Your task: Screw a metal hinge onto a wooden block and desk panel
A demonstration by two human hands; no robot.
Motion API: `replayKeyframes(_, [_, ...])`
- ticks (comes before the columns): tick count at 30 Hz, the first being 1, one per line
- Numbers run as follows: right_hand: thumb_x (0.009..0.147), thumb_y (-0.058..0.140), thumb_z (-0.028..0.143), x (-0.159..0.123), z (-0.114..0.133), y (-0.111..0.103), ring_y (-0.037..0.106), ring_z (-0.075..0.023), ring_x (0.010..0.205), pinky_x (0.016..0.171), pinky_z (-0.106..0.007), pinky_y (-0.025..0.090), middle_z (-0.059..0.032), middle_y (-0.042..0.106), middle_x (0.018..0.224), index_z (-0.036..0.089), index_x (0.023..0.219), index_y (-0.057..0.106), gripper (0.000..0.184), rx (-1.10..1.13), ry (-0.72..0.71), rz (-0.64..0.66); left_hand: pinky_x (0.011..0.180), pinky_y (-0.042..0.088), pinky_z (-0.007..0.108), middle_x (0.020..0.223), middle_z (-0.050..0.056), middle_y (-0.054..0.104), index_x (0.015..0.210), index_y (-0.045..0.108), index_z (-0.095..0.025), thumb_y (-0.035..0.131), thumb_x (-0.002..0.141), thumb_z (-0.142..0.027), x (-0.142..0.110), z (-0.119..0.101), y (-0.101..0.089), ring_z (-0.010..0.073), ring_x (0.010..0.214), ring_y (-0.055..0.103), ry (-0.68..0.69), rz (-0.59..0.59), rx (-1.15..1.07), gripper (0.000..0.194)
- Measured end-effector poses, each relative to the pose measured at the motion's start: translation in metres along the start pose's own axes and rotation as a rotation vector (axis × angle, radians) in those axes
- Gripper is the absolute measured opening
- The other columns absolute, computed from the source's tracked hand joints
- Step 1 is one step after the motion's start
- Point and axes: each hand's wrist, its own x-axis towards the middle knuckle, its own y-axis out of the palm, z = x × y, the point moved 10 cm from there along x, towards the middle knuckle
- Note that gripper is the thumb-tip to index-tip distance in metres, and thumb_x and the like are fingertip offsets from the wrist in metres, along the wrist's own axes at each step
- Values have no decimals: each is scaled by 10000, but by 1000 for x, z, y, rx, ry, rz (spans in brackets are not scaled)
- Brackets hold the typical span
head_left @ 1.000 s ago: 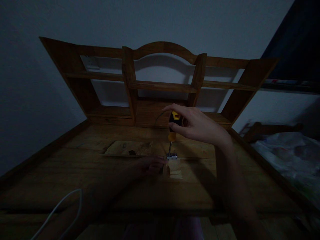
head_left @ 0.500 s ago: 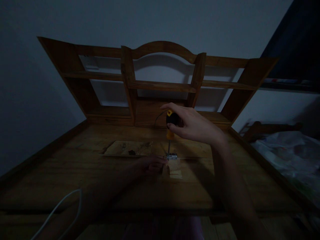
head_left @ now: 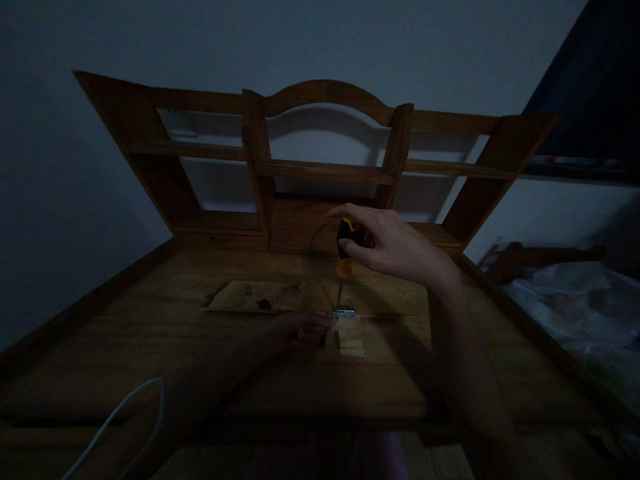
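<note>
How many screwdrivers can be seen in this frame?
1. The yellow-and-black screwdriver is in the right grip, pointing down at the small metal piece on the wooden desk. The picture is dark, so others may be hidden.

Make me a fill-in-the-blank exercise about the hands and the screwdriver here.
1. The screwdriver is held in the person's ____ hand.
2. Its handle is black and ____.
3. Its shaft points ____ toward the small metal piece.
4. The left hand is beside that piece, above a surface made of ____.

Missing words: right; yellow; down; wood.
</note>
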Motion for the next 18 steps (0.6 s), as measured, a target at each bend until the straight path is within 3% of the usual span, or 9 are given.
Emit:
replayKeyframes(6, [907,585,363,2,-2,2,628,-249,1069,932,-361,434,-74,680,1200,228,1305,563,421,-25,38,-47,340,74,166,493,-106,275,773,502,-171,643,848,-189,0,-1,3,38,392,125,-4,10,-8,161])
replayKeyframes(12, [867,568,261,2,3,1,626,-233,1045,912,-350,442,-67,655,1245,214,1288,588,425,-26,19,-15,345,79,162,503,-110,258,755,498,-166,669,830,-185,0,2,2,36,391,128,-23,-2,-23,187])
replayKeyframes(18, [945,526,370,1,5,0,649,-212,941,847,-316,441,-50,709,1060,215,1214,627,326,-42,23,-33,344,103,145,500,-109,270,771,516,-153,652,841,-157,-4,-3,4,32,388,152,0,-32,-15,153])
